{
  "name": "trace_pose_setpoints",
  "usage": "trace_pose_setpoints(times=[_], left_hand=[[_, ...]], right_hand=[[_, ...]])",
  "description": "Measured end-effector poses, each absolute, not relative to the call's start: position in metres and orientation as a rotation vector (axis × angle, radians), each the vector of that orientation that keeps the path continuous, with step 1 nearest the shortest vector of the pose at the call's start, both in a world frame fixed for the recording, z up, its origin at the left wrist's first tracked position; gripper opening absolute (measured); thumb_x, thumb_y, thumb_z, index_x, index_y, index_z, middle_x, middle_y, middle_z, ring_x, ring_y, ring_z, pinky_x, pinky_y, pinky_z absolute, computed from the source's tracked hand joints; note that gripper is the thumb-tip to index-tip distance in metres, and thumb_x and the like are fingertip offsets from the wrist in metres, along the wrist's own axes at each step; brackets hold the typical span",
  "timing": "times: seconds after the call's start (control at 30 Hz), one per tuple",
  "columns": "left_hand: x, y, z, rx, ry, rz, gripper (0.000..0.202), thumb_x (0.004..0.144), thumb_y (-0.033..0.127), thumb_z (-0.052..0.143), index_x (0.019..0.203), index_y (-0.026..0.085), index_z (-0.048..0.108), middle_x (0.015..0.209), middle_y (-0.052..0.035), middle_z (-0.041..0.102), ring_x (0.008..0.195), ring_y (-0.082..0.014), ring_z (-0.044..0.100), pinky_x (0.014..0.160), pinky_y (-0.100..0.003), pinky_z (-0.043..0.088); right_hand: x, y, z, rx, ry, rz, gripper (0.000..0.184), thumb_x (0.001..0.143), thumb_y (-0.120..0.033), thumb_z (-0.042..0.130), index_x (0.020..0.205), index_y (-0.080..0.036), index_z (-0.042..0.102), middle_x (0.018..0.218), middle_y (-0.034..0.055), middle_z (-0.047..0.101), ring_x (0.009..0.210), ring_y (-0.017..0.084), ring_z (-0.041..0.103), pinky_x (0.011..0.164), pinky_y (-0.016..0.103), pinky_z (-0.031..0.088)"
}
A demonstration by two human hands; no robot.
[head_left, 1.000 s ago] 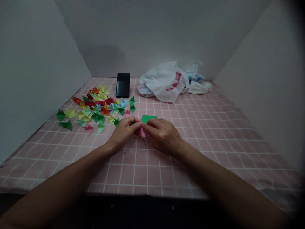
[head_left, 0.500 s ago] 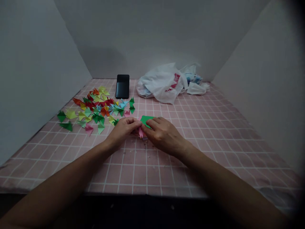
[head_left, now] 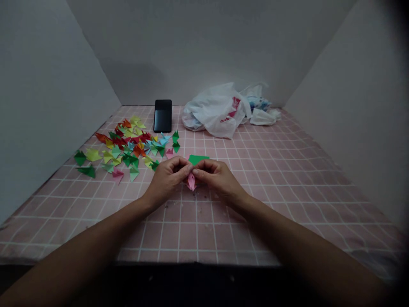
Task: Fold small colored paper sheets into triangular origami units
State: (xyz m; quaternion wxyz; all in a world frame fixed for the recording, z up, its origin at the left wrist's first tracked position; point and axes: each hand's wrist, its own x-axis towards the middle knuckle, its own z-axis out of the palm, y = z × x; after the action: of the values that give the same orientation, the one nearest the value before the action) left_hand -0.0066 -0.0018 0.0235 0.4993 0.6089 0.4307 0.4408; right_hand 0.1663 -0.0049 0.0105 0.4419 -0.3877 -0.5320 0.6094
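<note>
A small pink folded paper (head_left: 191,182) is pinched between my two hands, its pointed ends hanging toward me. My left hand (head_left: 169,177) grips it from the left, thumb against the curled index finger. From the right, my right hand (head_left: 219,177) pinches the same paper, with its thumb tip almost touching the left one. The fingers cover the upper part of the fold. Just behind my fingertips lies green paper (head_left: 198,159), partly hidden by the hands. Something orange-brown shows beneath the pink paper, too small to make out.
Left of my hands spreads a pile of folded paper cranes (head_left: 129,160) in several colours. A black phone (head_left: 162,116) leans upright at the back. White plastic bags (head_left: 217,111) lie at the back right. A pink checked cloth (head_left: 275,192) covers the table, with pale walls around it.
My right hand has moved off the green paper and turned so its thumb and fingers pinch the pink paper. The pink points now hang toward me between both thumbs.
</note>
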Motion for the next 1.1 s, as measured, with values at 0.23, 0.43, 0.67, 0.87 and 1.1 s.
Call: trace_pose_setpoints(times=[0.23, 0.43, 0.67, 0.87, 1.1], left_hand=[[-0.0055, -0.0028, 0.0196, 1.362, 1.0, 1.038, 0.018, 0.083, 0.032, 0.072, 0.079, 0.016, 0.067, 0.069, 0.0013, 0.065, 0.06, -0.0099, 0.06, 0.061, -0.023, 0.051], [-0.0027, -0.0038, 0.0193, 1.154, 0.929, 1.009, 0.025, 0.081, 0.039, 0.074, 0.079, 0.015, 0.066, 0.068, 0.0009, 0.067, 0.06, -0.0106, 0.063, 0.063, -0.024, 0.055], [-0.0021, -0.0039, 0.0184, 1.035, 0.896, 0.967, 0.029, 0.076, 0.04, 0.079, 0.075, 0.014, 0.066, 0.066, 0.0, 0.066, 0.058, -0.0113, 0.062, 0.063, -0.026, 0.056], [-0.0017, -0.0025, 0.0171, 0.993, 0.877, 0.965, 0.032, 0.073, 0.041, 0.082, 0.073, 0.014, 0.065, 0.065, 0.0003, 0.065, 0.058, -0.011, 0.061, 0.062, -0.025, 0.055], [-0.0023, -0.0027, 0.0167, 1.007, 0.876, 0.957, 0.03, 0.075, 0.04, 0.081, 0.074, 0.014, 0.066, 0.065, -0.0002, 0.066, 0.056, -0.0117, 0.063, 0.062, -0.027, 0.056]], right_hand=[[0.1654, -0.0077, 0.0105, -0.983, -1.183, 1.594, 0.024, 0.07, -0.036, 0.082, 0.069, -0.019, 0.066, 0.068, -0.0019, 0.066, 0.063, 0.012, 0.061, 0.066, 0.028, 0.048], [0.1644, -0.0068, 0.0102, -0.98, -1.12, 1.599, 0.024, 0.071, -0.034, 0.082, 0.067, -0.019, 0.063, 0.065, -0.0034, 0.063, 0.061, 0.01, 0.057, 0.063, 0.026, 0.047], [0.1646, -0.0072, 0.0122, -0.942, -1.111, 1.622, 0.027, 0.07, -0.036, 0.083, 0.067, -0.019, 0.062, 0.066, -0.0032, 0.064, 0.061, 0.012, 0.06, 0.064, 0.027, 0.051], [0.1647, -0.0069, 0.013, -0.911, -1.119, 1.645, 0.027, 0.071, -0.034, 0.081, 0.068, -0.019, 0.06, 0.067, -0.0035, 0.063, 0.061, 0.011, 0.06, 0.066, 0.027, 0.05], [0.1658, -0.0075, 0.0115, -0.911, -1.157, 1.645, 0.022, 0.076, -0.032, 0.076, 0.071, -0.019, 0.06, 0.068, -0.003, 0.062, 0.06, 0.01, 0.059, 0.065, 0.028, 0.05]])
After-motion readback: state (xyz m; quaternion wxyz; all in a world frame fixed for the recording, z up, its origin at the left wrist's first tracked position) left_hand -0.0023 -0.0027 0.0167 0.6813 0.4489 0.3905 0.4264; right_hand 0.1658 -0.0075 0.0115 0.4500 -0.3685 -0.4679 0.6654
